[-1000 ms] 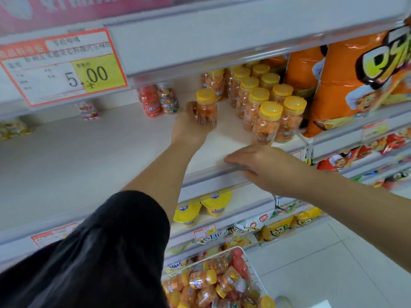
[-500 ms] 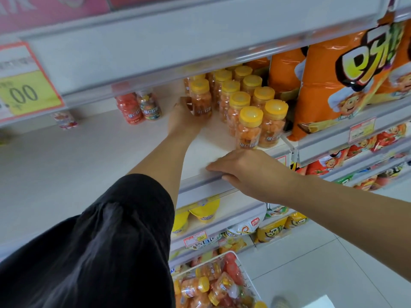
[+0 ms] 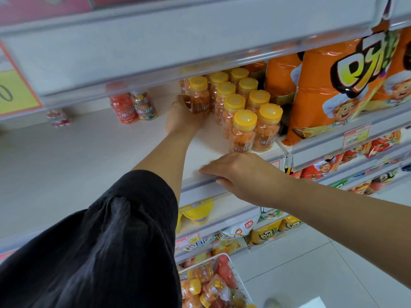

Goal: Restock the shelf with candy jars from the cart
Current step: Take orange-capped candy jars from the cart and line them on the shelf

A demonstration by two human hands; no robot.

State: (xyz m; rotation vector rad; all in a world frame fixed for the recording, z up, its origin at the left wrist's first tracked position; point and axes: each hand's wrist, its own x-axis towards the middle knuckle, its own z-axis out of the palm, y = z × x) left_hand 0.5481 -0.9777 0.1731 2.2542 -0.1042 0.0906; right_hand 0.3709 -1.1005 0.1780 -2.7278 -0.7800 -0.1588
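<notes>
My left hand (image 3: 183, 117) reaches deep onto the white shelf (image 3: 89, 156) and grips an orange candy jar with a yellow lid (image 3: 199, 95), standing upright just left of a block of several like jars (image 3: 246, 112). My right hand (image 3: 240, 174) rests on the shelf's front edge, fingers curled over the rail, holding no jar. Two more jars, one red (image 3: 121, 107) and one multicoloured (image 3: 144, 105), stand at the back left. The wire cart (image 3: 233, 270) at the bottom holds several loose jars.
Big orange snack bags (image 3: 333, 90) fill the shelf to the right of the jars. The upper shelf's front rail (image 3: 200, 36) hangs low over the jars. Lower shelves carry yellow and red snack packs. A small pink packet (image 3: 57, 117) lies at the back left.
My left hand has pushed the jar further back and right, up against the block of jars. The right hand stays on the shelf edge. The camera has shifted right.
</notes>
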